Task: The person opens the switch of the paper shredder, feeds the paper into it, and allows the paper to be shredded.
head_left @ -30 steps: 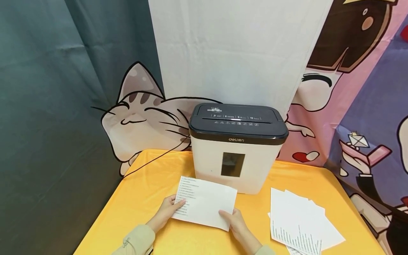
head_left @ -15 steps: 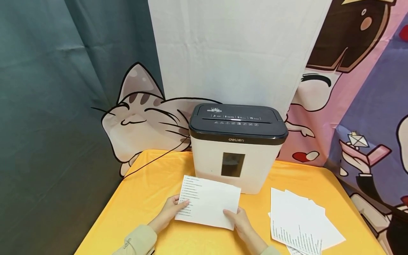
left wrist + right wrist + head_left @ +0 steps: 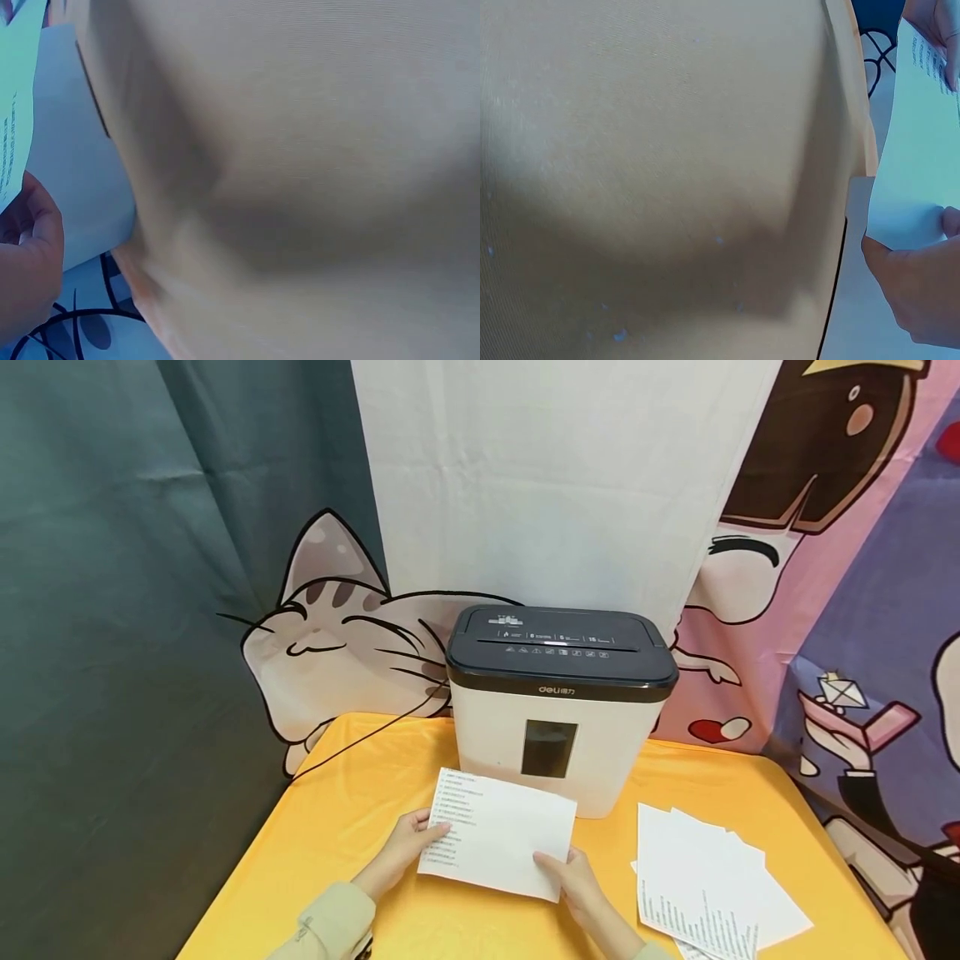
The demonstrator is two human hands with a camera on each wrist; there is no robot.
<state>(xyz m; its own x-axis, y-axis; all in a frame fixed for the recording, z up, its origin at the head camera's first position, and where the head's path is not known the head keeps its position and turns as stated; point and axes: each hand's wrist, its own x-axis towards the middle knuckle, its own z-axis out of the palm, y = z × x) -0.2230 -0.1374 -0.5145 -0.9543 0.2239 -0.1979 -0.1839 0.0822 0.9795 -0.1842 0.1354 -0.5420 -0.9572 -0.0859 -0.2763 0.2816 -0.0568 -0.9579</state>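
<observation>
Both hands hold a printed sheet of paper (image 3: 501, 837) in front of the shredder. My left hand (image 3: 405, 845) pinches its left edge, thumb on the printed face. At the lower right corner, my right hand (image 3: 573, 885) pinches the sheet with the thumb on top. In the right wrist view the same paper (image 3: 915, 157) bends slightly between the hands. The left wrist view catches only part of the left hand (image 3: 30, 255) at the paper's edge. Behind the sheet stands a white paper shredder (image 3: 487, 735) with a dark lid (image 3: 562, 664) and a long feed slot across its top.
Several loose printed sheets (image 3: 697, 877) lie overlapping on the yellow tablecloth (image 3: 300, 860), right of the hands. A thin black cord (image 3: 367, 735) runs left from the shredder over the table edge. Small paper scraps (image 3: 620, 335) dot the cloth. A cartoon curtain (image 3: 570, 485) hangs behind.
Both hands have carried the sheet a little to the right and slightly up toward the shredder. Their hold on it looks the same. The loose sheets and shredder stay in place.
</observation>
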